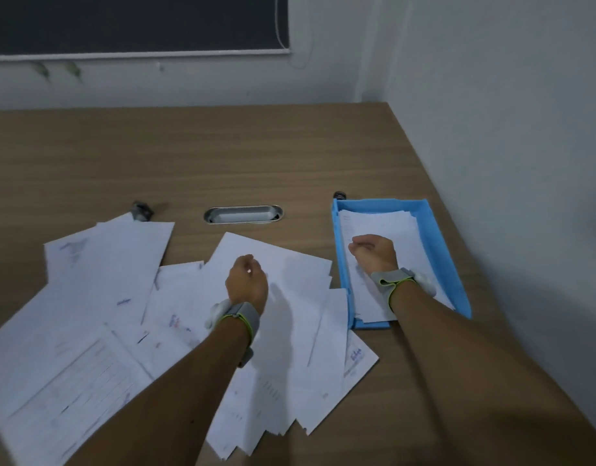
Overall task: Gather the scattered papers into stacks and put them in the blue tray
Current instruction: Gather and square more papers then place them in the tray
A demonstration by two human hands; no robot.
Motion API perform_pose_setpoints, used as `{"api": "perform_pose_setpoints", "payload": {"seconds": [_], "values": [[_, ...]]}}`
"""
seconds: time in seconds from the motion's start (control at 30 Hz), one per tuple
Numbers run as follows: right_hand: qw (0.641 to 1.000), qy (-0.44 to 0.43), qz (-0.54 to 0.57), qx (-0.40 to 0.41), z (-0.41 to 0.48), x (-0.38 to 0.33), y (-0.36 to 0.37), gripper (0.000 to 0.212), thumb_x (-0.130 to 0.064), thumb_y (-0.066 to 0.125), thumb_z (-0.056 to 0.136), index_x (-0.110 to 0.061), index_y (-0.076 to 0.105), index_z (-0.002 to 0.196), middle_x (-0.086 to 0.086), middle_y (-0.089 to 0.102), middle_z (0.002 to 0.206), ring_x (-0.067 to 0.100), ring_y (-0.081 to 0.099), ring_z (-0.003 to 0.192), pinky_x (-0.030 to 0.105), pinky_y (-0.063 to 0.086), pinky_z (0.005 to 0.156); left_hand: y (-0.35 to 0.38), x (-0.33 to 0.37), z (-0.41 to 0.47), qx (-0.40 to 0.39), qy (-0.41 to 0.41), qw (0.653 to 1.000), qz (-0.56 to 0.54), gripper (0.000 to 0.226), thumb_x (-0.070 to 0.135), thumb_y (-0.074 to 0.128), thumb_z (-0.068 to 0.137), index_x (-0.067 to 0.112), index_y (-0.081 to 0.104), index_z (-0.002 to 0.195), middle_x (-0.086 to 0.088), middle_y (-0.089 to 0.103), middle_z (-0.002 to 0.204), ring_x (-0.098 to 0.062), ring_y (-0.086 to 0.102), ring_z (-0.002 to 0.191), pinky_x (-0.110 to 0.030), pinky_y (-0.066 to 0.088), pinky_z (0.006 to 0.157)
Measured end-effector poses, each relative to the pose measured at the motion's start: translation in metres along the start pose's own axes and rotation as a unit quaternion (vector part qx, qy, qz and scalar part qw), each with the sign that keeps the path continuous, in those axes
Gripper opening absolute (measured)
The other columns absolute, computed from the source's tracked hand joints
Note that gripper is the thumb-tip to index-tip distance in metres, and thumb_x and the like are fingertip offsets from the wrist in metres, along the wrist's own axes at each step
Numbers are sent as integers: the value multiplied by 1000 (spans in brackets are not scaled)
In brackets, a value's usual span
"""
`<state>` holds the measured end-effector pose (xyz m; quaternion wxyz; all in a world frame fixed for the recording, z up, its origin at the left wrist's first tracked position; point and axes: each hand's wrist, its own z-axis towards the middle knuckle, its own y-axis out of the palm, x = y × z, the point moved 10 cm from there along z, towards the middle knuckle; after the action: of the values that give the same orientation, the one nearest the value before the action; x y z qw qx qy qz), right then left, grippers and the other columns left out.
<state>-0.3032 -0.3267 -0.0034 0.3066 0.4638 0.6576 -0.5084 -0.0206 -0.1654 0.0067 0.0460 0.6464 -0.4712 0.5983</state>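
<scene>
We've got scattered papers (pixel 98 307) spread loose over the left and middle of the wooden desk (pixel 289 156), overlapping every which way. Our left hand (pixel 246 280) sits over the middle pile, fingers curled under toward the top sheet; whether it's actually pinching a sheet, we can't tell. Our right hand (pixel 374 252) is over the blue tray (pixel 434 237) at the desk's right side, palm down on the stack of papers (pixel 380 223) already lying in it, fingers loosely bent, nothing clearly grasped. Both wrists carry grey bands with green trim.

One sheet corner from the middle pile reaches just beside the tray's near-left wall. Behind the piles, an oval metal cable grommet (pixel 243 214) is set into the desk between them and the tray. A small dark object (pixel 141 210) touches the far edge of the left papers; another (pixel 339 195) sits at the tray's far-left corner. Both too blurred to identify.
</scene>
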Motion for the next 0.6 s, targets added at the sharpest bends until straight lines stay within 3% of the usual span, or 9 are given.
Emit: {"api": "perform_pose_setpoints", "payload": {"seconds": [0.1,0.2,0.3,0.37,0.43,0.5,0.57,0.6], "values": [[1000,-8,-7,-26,-16,-7,36,13,-8,70,81,-11,75,93,8,73,95,18,66,79,8,45,55,-38,-22,10,31,-20,999,0,36,18,45,105,4,60,134,-18,62,137,-37,55,129,-39,41,109],[993,-39,-71,-86,-33,-12,88,14,-10,70,82,-9,74,95,7,72,99,23,67,96,19,48,76,-78,-54,16,76,-61,995,-6,35,17,47,103,4,62,132,-18,64,134,-37,55,128,-39,41,108],[970,-37,-183,-156,-41,2,129,46,-23,72,85,-7,59,126,11,59,131,25,56,121,27,44,97,-100,-81,16,93,-81,992,7,33,16,51,101,5,63,130,-16,66,131,-35,58,126,-38,43,105],[931,-40,-310,-190,-46,17,142,70,-39,70,83,-9,42,140,10,46,144,26,45,132,34,39,107,-107,-96,16,82,-82,993,34,34,18,53,100,6,61,131,-15,64,134,-34,57,127,-37,43,106],[852,-88,-463,-228,-56,33,161,78,-55,64,80,-13,38,141,11,42,144,30,42,132,39,40,105,-120,-118,20,80,-101,989,69,36,20,55,99,7,59,133,-15,62,136,-35,56,128,-39,43,107],[799,-168,-539,-208,-65,38,167,65,-66,55,76,-18,53,120,9,54,124,32,54,115,42,47,91,-126,-136,22,70,-120,985,105,37,21,57,97,7,60,131,-17,64,132,-36,58,125,-39,45,104],[825,-203,-505,-150,-65,32,166,55,-69,53,74,-17,59,92,8,65,97,32,63,92,39,51,75,-121,-144,24,29,-109,981,160,32,23,63,92,8,64,120,-16,67,124,-36,61,118,-39,49,99],[845,-191,-483,-125,-63,30,163,56,-68,57,73,-16,59,92,9,66,95,32,64,91,39,52,74,-117,-144,23,7,-89,977,193,28,25,66,90,9,66,113,-14,67,120,-36,61,115,-39,51,96]]}}
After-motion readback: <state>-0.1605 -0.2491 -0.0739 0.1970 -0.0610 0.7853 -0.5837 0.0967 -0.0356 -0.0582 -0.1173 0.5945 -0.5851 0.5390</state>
